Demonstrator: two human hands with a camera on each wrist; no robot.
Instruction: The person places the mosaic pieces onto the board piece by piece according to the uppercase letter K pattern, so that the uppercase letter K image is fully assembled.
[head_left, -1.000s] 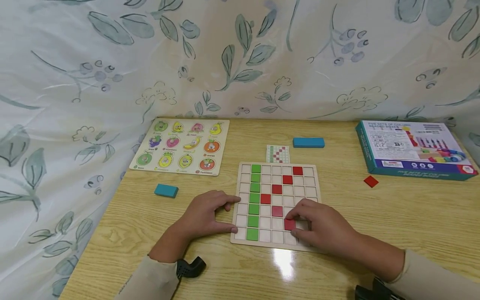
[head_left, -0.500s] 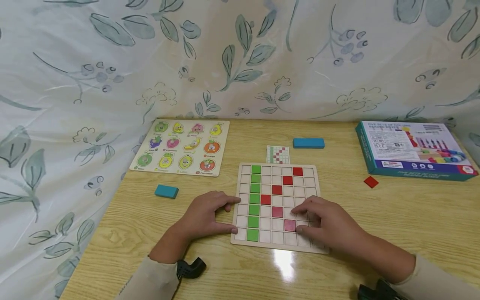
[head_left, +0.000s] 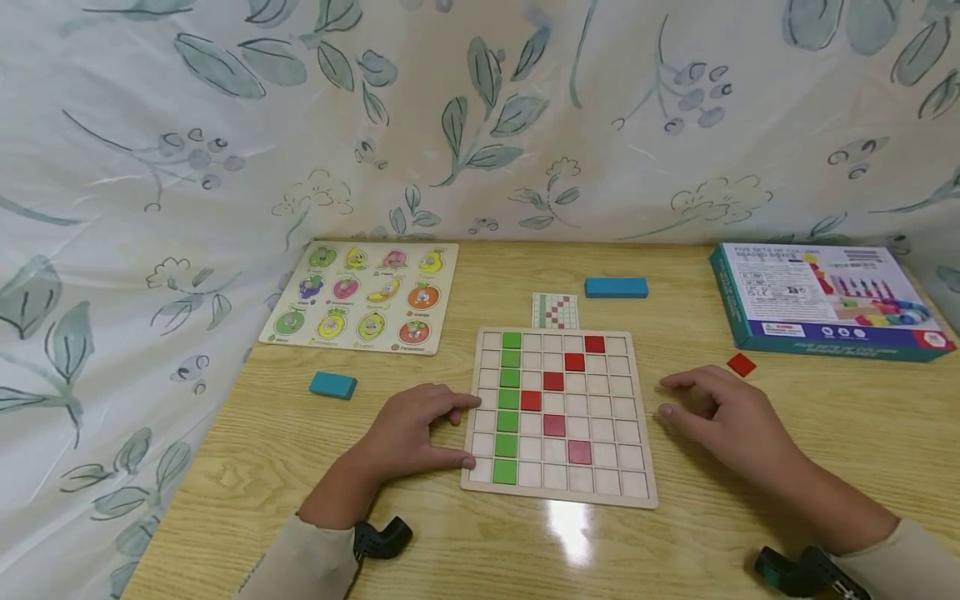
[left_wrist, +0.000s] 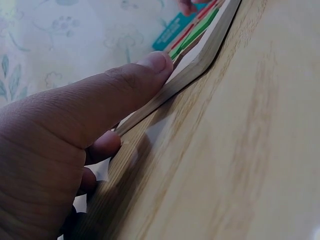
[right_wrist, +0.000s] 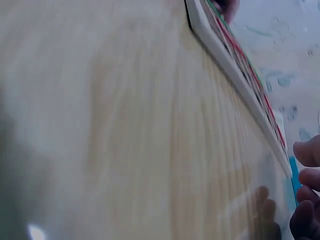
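Note:
A wooden grid board (head_left: 650,500) lies flat on the table, with a column of green square tiles (head_left: 507,400) and several red ones (head_left: 531,401) in its cells. Two pinkish-red tiles (head_left: 580,452) sit lower right on the grid. My left hand (head_left: 408,429) touches the board's left edge with thumb and index finger; in the left wrist view the thumb (left_wrist: 155,65) rests on the rim. To the right of the board, my right hand (head_left: 727,417) hovers with nothing in its loosely bent fingers. A loose red tile (head_left: 742,365) lies just beyond it.
Behind the board is a small pattern card (head_left: 556,311). Blue blocks (head_left: 617,288) lie at the back and left (head_left: 333,385). A fruit picture board (head_left: 360,296) stands back left, a toy box (head_left: 828,296) back right. A patterned sheet (head_left: 480,117) hangs behind the table.
My right hand has let go of the tile at the lower right of the grid, leaving it in its cell, and moved right, off the board. The left hand has stayed put.

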